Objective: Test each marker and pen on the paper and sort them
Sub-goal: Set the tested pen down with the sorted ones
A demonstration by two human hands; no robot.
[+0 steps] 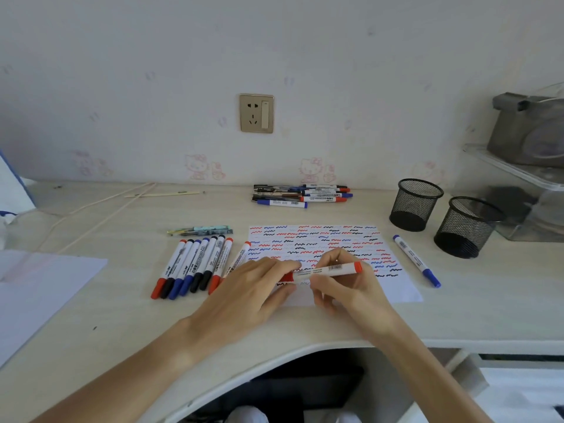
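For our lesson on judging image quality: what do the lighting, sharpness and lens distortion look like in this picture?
Head view: soft, even daylight, faint shadows under the hands; the wide lens bows the desk edge; the red marker and scribbled paper are fairly sharp; the shelf clutter at the right edge is smeared.

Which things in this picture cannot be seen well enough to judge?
Head view only:
- Red marker: its cap end is covered by the left hand, so cap on or off is unclear.
- Fresh scribble under the right hand: mostly hidden on the paper.
- Labels on the far pile of pens: too small to read.
- Two mesh cups: the mesh walls hide the bottoms.
- Grey device: cut by the right edge.
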